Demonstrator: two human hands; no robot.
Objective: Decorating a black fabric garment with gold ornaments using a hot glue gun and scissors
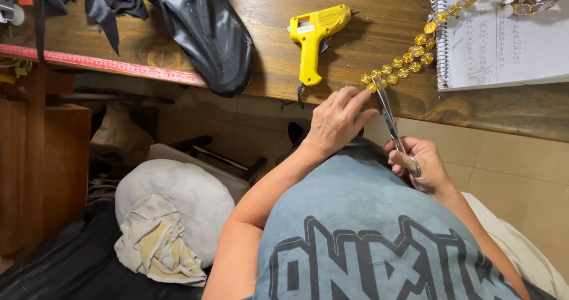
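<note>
Cutting step: my left hand [335, 122] pinches the gold trim [403, 69] at the table [284, 63] edge; my right hand [422, 166], clenched on scissors [388, 116], must close squarely.

Small white rectangular label [306, 29] on yellow glue gun [312, 39], on table, above left hand's [335, 122] grip.

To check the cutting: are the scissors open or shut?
Cannot tell for sure: the scissors blades look nearly shut, their tips at the gold trim end.

floor: pale beige tiles [510, 158] | furniture: dark-stained wooden table [278, 51], red ruler [106, 64] along its edge; brown wooden cabinet [41, 169] | light: warm, indoor
</note>
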